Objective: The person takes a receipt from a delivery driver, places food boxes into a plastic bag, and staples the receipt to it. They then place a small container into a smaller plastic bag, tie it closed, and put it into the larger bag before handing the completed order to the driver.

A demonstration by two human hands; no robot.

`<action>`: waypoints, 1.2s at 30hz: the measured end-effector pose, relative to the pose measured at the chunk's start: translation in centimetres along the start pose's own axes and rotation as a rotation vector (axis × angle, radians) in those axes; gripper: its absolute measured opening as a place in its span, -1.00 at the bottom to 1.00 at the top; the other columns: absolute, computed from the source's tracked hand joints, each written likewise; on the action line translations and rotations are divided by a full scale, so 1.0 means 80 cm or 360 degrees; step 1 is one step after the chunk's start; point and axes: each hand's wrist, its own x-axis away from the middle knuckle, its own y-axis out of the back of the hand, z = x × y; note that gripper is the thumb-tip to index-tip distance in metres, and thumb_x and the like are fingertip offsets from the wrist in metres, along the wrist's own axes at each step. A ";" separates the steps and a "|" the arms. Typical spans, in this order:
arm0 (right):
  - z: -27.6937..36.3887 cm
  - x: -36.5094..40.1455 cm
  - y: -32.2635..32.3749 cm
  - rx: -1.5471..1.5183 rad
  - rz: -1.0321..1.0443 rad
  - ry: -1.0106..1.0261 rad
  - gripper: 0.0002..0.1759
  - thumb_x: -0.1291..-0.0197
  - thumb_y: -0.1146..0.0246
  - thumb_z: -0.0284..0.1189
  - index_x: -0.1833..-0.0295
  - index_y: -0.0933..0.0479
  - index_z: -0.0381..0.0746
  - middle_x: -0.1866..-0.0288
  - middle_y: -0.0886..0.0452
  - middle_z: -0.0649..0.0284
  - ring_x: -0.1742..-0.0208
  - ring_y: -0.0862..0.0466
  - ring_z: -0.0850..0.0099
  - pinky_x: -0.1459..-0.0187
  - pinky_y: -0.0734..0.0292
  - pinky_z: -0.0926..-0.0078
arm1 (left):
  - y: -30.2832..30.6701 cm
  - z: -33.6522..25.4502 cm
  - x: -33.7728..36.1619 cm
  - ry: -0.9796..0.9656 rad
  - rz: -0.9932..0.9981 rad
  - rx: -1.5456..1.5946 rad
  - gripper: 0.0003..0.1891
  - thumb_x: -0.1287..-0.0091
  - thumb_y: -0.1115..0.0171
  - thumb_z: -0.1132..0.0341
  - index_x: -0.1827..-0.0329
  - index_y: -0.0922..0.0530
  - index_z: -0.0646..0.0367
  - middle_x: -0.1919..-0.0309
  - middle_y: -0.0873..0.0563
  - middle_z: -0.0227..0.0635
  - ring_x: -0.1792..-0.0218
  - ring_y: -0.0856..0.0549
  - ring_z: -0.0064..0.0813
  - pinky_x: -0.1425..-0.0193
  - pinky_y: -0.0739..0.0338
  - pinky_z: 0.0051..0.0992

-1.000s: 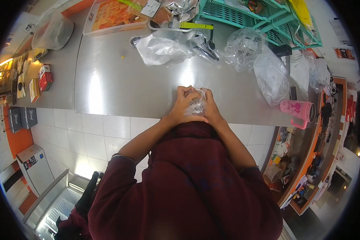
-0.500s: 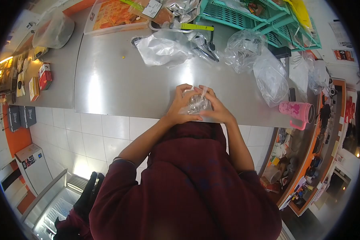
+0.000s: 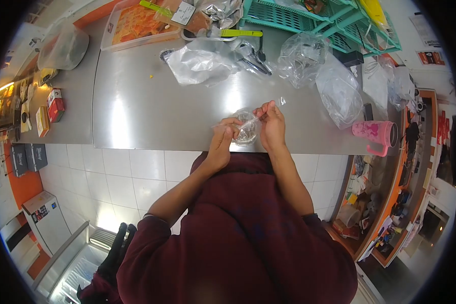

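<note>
A clear plastic bag with something round and transparent in it (image 3: 246,128) lies on the steel counter near its front edge, between my hands. My left hand (image 3: 224,140) is at its left side, fingers closed on a corner of the clear plastic. On the right, my right hand (image 3: 272,124) pinches another part of the plastic between thumb and fingertips, a little above the counter. What the plastic wraps is too glossy to tell.
Across the steel counter (image 3: 152,111) lie a crumpled plastic bag (image 3: 200,63), a tub of orange food (image 3: 104,40), black utensils (image 3: 256,65), clear bags (image 3: 339,93) and teal baskets (image 3: 278,19). A pink mug (image 3: 372,130) stands at the right, small boxes (image 3: 55,105) at the left.
My hands have gone from cupping the round plastic to pulling at its plastic on both sides. My right hand has turned upright, and the round thing now shows between them.
</note>
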 end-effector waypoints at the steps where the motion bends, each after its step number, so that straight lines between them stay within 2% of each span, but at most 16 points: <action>1: 0.002 -0.001 -0.002 0.0015 -0.0045 0.0010 -0.59 -0.63 0.02 -0.17 0.30 -0.41 -0.16 0.38 -0.44 0.35 0.27 -0.48 0.45 -0.03 -0.44 0.38 | 0.002 -0.004 0.001 -0.0031 -0.0003 -0.0041 -0.53 -0.72 0.34 0.12 0.21 -0.48 0.20 -0.03 -0.56 -0.21 0.01 -0.42 -0.43 -0.25 -0.27 -0.36; 4: 0.006 -0.008 0.002 -0.0030 -0.0083 0.0049 -0.60 -0.63 0.02 -0.18 0.31 -0.40 -0.16 0.38 -0.41 0.36 0.30 -0.46 0.47 0.01 -0.43 0.39 | 0.010 -0.011 0.002 -0.0246 0.0022 -0.0439 -0.58 -0.71 0.28 0.17 0.08 -0.51 0.27 0.17 -0.53 -0.35 0.09 -0.36 -0.48 -0.25 -0.18 -0.38; 7: 0.007 -0.012 0.003 -0.0118 -0.0140 0.0017 -0.60 -0.64 0.02 -0.19 0.31 -0.40 -0.16 0.39 -0.40 0.37 0.31 -0.45 0.47 0.04 -0.43 0.42 | 0.013 -0.020 0.007 -0.0143 0.0059 -0.0333 -0.61 -0.69 0.27 0.20 0.14 -0.51 0.22 0.14 -0.54 -0.34 0.03 -0.34 -0.45 -0.31 -0.09 -0.37; 11: 0.006 -0.013 0.007 -0.0179 -0.0181 -0.0077 -0.61 -0.64 0.02 -0.20 0.29 -0.42 -0.16 0.38 -0.41 0.38 0.31 -0.45 0.48 0.06 -0.43 0.44 | 0.017 -0.009 0.017 -0.0118 0.0116 -0.0306 -0.68 -0.65 0.22 0.29 0.11 -0.54 0.22 0.09 -0.54 -0.35 -0.01 -0.34 -0.40 -0.32 -0.10 -0.35; 12: 0.003 -0.012 0.011 -0.0069 -0.0107 0.0005 -0.61 -0.63 0.01 -0.18 0.27 -0.43 -0.16 0.37 -0.42 0.37 0.29 -0.46 0.48 0.03 -0.44 0.43 | 0.018 -0.007 0.018 -0.0047 0.0134 -0.0243 -0.71 -0.63 0.18 0.32 0.09 -0.55 0.21 0.07 -0.55 -0.35 -0.05 -0.34 -0.39 -0.34 -0.10 -0.34; 15: 0.014 -0.010 0.008 0.0292 0.0108 0.0160 -0.63 -0.61 -0.02 -0.14 0.17 -0.47 -0.20 0.32 -0.47 0.34 0.20 -0.49 0.48 -0.05 -0.44 0.40 | 0.029 -0.010 0.011 -0.0208 0.0142 -0.0359 -0.78 -0.54 0.02 0.38 -0.06 -0.58 0.17 -0.03 -0.60 -0.32 -0.19 -0.36 -0.32 -0.38 -0.15 -0.28; 17: 0.058 0.006 -0.003 0.0575 0.0212 0.0115 -0.62 -0.60 -0.04 -0.12 0.04 -0.51 -0.24 0.23 -0.54 0.31 0.10 -0.51 0.50 -0.09 -0.43 0.42 | 0.034 -0.027 0.000 -0.0340 0.0146 -0.0525 -0.72 -0.48 -0.11 0.36 -0.19 -0.58 0.15 -0.11 -0.61 -0.27 -0.27 -0.37 -0.27 -0.42 -0.17 -0.25; 19: 0.066 0.008 0.038 0.1025 0.0418 0.0103 -0.66 -0.50 -0.20 -0.17 -0.06 -0.53 -0.24 0.14 -0.60 0.33 0.05 -0.54 0.48 -0.07 -0.46 0.43 | 0.033 -0.051 -0.021 -0.0394 0.0169 -0.0669 -0.59 -0.44 -0.25 0.30 -0.33 -0.56 0.12 -0.20 -0.61 -0.21 -0.32 -0.40 -0.21 -0.48 -0.18 -0.25; 20: 0.064 0.009 0.053 0.1251 0.0523 0.0105 -0.64 -0.45 -0.28 -0.19 -0.12 -0.53 -0.24 0.10 -0.64 0.34 0.03 -0.56 0.47 -0.06 -0.47 0.43 | 0.034 -0.053 -0.031 -0.0411 0.0313 -0.0818 -0.56 -0.40 -0.29 0.32 -0.35 -0.55 0.09 -0.21 -0.62 -0.24 -0.30 -0.42 -0.21 -0.46 -0.19 -0.25; 22: 0.064 0.024 0.052 0.1234 0.0731 0.0124 -0.59 -0.33 -0.39 -0.24 -0.14 -0.55 -0.25 0.09 -0.65 0.33 0.03 -0.57 0.45 -0.04 -0.47 0.45 | 0.034 -0.054 -0.048 -0.0440 0.0601 -0.1111 -0.46 -0.32 -0.36 0.37 -0.40 -0.54 0.04 -0.22 -0.65 -0.30 -0.27 -0.45 -0.20 -0.43 -0.23 -0.24; 23: 0.063 0.032 0.050 0.1225 0.0831 0.0131 -0.56 -0.27 -0.44 -0.26 -0.16 -0.56 -0.25 0.09 -0.65 0.32 0.04 -0.58 0.45 -0.02 -0.47 0.45 | 0.031 -0.048 -0.053 -0.0425 0.0604 -0.1067 -0.49 -0.32 -0.36 0.36 -0.37 -0.57 0.03 -0.19 -0.66 -0.32 -0.24 -0.47 -0.22 -0.41 -0.24 -0.24; 26: 0.052 0.047 0.027 0.1528 0.0556 0.0459 -0.62 -0.20 -0.48 -0.33 -0.05 -0.59 -0.27 0.09 -0.65 0.28 0.06 -0.59 0.47 0.02 -0.50 0.45 | 0.023 -0.034 -0.064 -0.0419 0.0607 -0.0952 -0.57 -0.35 -0.35 0.33 -0.30 -0.63 0.00 -0.11 -0.70 -0.37 -0.16 -0.53 -0.26 -0.33 -0.29 -0.25; 27: 0.045 0.045 0.025 0.1515 0.0479 0.0524 -0.71 -0.22 -0.47 -0.36 0.05 -0.63 -0.30 0.12 -0.67 0.26 0.10 -0.60 0.48 0.04 -0.50 0.46 | 0.024 -0.038 -0.066 -0.0434 0.0607 -0.0924 -0.60 -0.35 -0.34 0.33 -0.27 -0.64 0.00 -0.09 -0.70 -0.37 -0.13 -0.54 -0.26 -0.29 -0.31 -0.25; 30: 0.015 0.037 0.051 0.1110 0.0387 0.0250 -0.77 -0.22 -0.46 -0.41 0.10 -0.66 -0.30 0.18 -0.70 0.25 0.13 -0.61 0.48 0.04 -0.51 0.47 | 0.032 -0.027 -0.064 -0.0287 0.0569 -0.0815 -0.65 -0.38 -0.31 0.33 -0.23 -0.66 0.02 -0.01 -0.71 -0.32 -0.07 -0.57 -0.29 -0.19 -0.39 -0.34; 33: 0.015 0.037 0.051 0.0932 0.0328 0.0206 -0.85 -0.24 -0.43 -0.45 0.15 -0.68 -0.30 0.24 -0.70 0.26 0.18 -0.62 0.47 0.04 -0.51 0.49 | 0.026 -0.019 -0.062 -0.0089 0.0482 -0.0473 -0.64 -0.36 -0.34 0.33 -0.22 -0.66 0.07 0.07 -0.71 -0.25 -0.02 -0.60 -0.33 -0.13 -0.45 -0.42; 36: 0.027 0.043 0.040 0.1185 0.0405 0.0463 -0.89 -0.26 -0.39 -0.47 0.17 -0.68 -0.30 0.25 -0.71 0.25 0.18 -0.64 0.45 0.03 -0.51 0.49 | 0.025 -0.045 -0.056 0.0018 0.0541 -0.0107 -0.62 -0.32 -0.40 0.32 -0.20 -0.67 0.11 0.10 -0.71 -0.20 0.00 -0.63 -0.36 -0.13 -0.47 -0.44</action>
